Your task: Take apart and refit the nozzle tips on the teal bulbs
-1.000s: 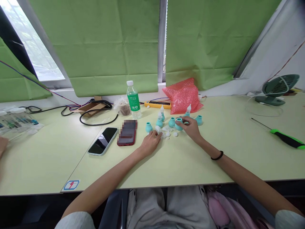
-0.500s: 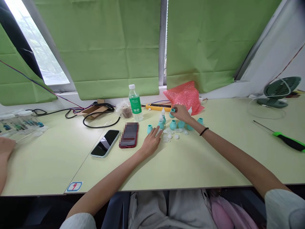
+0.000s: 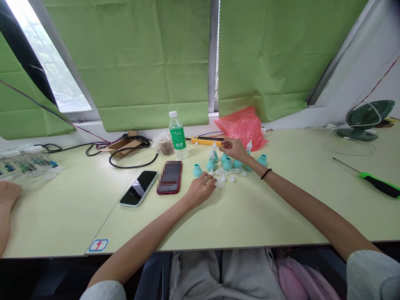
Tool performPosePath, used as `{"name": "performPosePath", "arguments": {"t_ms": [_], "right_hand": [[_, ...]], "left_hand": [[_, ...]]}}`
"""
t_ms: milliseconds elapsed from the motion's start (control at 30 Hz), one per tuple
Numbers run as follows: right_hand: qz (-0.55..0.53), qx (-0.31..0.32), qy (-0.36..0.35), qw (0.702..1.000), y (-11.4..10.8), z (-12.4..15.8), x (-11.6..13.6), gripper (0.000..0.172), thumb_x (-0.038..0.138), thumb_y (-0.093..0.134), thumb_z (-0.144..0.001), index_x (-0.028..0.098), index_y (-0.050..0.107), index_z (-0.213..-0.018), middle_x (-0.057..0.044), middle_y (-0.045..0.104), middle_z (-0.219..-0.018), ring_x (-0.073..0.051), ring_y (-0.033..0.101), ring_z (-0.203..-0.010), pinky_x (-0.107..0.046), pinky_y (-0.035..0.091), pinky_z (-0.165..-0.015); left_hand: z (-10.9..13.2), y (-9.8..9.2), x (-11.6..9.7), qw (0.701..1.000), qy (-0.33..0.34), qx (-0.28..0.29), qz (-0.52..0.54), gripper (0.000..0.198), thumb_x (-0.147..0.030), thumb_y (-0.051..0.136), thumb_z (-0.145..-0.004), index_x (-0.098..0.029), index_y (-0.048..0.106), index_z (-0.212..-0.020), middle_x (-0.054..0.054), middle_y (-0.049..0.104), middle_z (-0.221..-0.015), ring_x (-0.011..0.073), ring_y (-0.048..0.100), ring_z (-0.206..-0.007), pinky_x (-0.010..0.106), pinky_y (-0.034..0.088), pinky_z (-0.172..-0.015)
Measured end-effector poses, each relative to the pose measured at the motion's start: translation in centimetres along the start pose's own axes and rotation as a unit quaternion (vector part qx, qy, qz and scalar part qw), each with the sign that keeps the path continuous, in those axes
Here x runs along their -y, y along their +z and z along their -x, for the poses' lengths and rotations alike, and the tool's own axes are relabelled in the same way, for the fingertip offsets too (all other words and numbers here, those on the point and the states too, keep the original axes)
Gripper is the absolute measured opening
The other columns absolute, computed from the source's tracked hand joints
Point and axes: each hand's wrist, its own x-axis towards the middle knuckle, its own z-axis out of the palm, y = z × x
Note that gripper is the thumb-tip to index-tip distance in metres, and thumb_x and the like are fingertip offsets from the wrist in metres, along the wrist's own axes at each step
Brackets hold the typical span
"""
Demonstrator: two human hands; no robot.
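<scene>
A pale yellow-green table [image 3: 281, 208] fills the view, with green blinds [image 3: 134, 62] hanging behind it. On the right stand a dark green fan [image 3: 364, 118] and, nearer, a screwdriver [image 3: 375, 183] with a green and black handle. At the back lie a pink bubble-wrap bag [image 3: 242, 125], a black cable [image 3: 131, 152] and a cardboard box [image 3: 120, 143], and beside them stands a water bottle [image 3: 177, 135] with a green label. Two phones lie side by side left of centre, a light-cased phone [image 3: 138, 188] and a red-cased phone [image 3: 169, 177].

A cluster of small teal bulbs [image 3: 197, 170] stands between the bottle and the bag, some topped with white nozzles, and white plastic bits [image 3: 226, 175] are scattered just in front of them.

The right hand [image 3: 233, 149] reaches over the back of the cluster, fingers bent and pinched together; it seems to grip something small, though what cannot be made out. The left hand [image 3: 200, 189] rests on the table at the near edge of the white bits, fingers curled loosely with the tips touching them.

At the far left another person's hand [image 3: 8, 193] lies beside clear packets [image 3: 26, 162].
</scene>
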Motion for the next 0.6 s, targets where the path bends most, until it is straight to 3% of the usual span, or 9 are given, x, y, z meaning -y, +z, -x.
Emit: {"name": "performPosePath", "arguments": {"t_ms": [100, 233, 367, 433, 600], "right_hand": [[0.003, 0.019, -0.019, 1.0, 0.5, 0.7, 1.7, 0.036, 0.043, 0.053, -0.063, 0.013, 0.054, -0.084, -0.005, 0.059, -0.07, -0.014, 0.053, -0.062, -0.025, 0.041, -0.06], [0.052, 0.057, -0.01, 0.997, 1.7, 1.2, 2.9, 0.035, 0.044, 0.056, -0.06, 0.014, 0.055, -0.075, -0.005, 0.058, -0.065, -0.015, 0.052, -0.062, -0.025, 0.038, -0.058], [0.075, 0.105, -0.012, 0.992, 2.6, 1.5, 3.0, 0.028, 0.041, 0.047, -0.069, 0.014, 0.051, -0.062, -0.005, 0.056, -0.062, -0.014, 0.05, -0.06, -0.024, 0.035, -0.055], [0.07, 0.078, -0.023, 0.994, 2.7, 1.6, 3.1, 0.026, 0.038, 0.042, -0.072, 0.015, 0.049, -0.064, -0.005, 0.055, -0.064, -0.015, 0.049, -0.061, -0.025, 0.035, -0.057], [-0.062, -0.099, -0.043, 0.992, 0.8, 2.9, 4.9, 0.022, 0.035, 0.032, -0.079, 0.016, 0.043, -0.084, -0.008, 0.054, -0.081, -0.017, 0.049, -0.074, -0.029, 0.037, -0.068]], "left_hand": [[0.1, 0.8, 0.0, 0.997, 0.036, 0.071, -0.014, 0.021, -0.019, 0.034, -0.08, -0.015, 0.051, -0.092, 0.008, 0.057, -0.09, 0.0179, 0.049, -0.09, 0.031, 0.044, -0.072], [0.3, 1.7, 0.4, 0.997, 0.013, 0.079, -0.016, 0.027, -0.016, 0.03, -0.081, -0.014, 0.045, -0.103, 0.01, 0.054, -0.101, 0.0168, 0.049, -0.095, 0.03, 0.044, -0.076], [0.5, 1.9, 0.6, 0.995, -0.015, 0.089, -0.044, 0.029, -0.014, 0.03, -0.081, -0.013, 0.041, -0.108, 0.012, 0.053, -0.103, 0.0182, 0.047, -0.099, 0.031, 0.044, -0.076], [0.4, 1.8, 0.5, 0.994, -0.036, 0.091, -0.049, 0.03, -0.014, 0.031, -0.08, -0.013, 0.04, -0.109, 0.013, 0.053, -0.102, 0.0188, 0.047, -0.1, 0.032, 0.044, -0.074], [0.1, 1.3, 0.3, 0.995, -0.087, 0.043, 0.012, 0.031, -0.017, 0.033, -0.079, -0.016, 0.04, -0.109, 0.01, 0.052, -0.103, 0.0186, 0.047, -0.098, 0.03, 0.045, -0.072]]}}
